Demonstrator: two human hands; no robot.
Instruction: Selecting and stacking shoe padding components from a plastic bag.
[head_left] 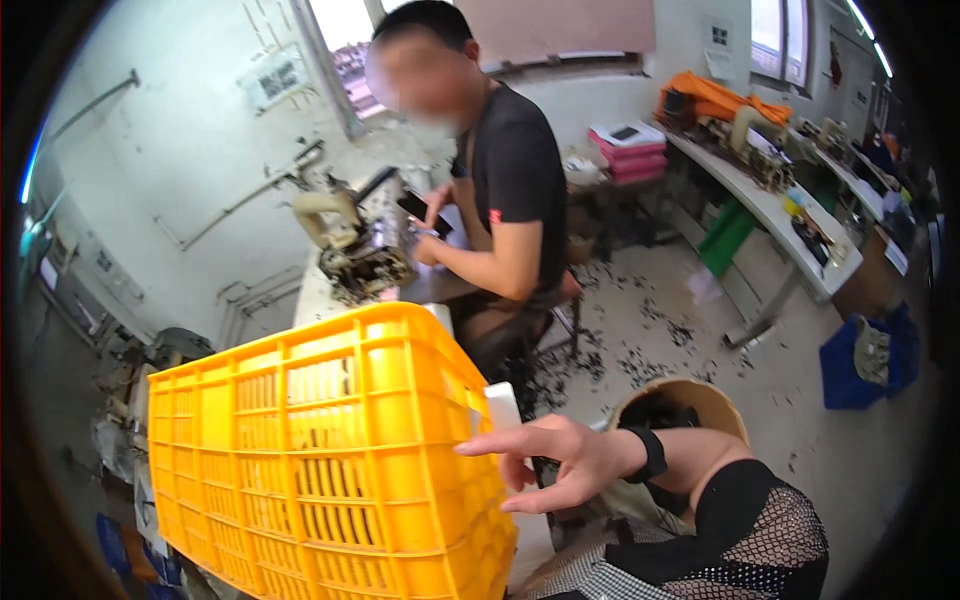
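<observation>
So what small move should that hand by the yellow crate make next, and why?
Probably close the right hand onto the right end of the yellow crate. Its index finger and thumb are spread apart there, with no closed grip showing, and whether they touch is hard to tell. No left hand is in view, so a grip there might help steady it.

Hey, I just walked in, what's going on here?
The wearer's right hand is open at the right side of a yellow crate; whether the fingertips touch it is hard to tell. The left hand is out of view. Beyond the crate, a co-worker sits by a sewing machine, handling a dark flat object.
</observation>
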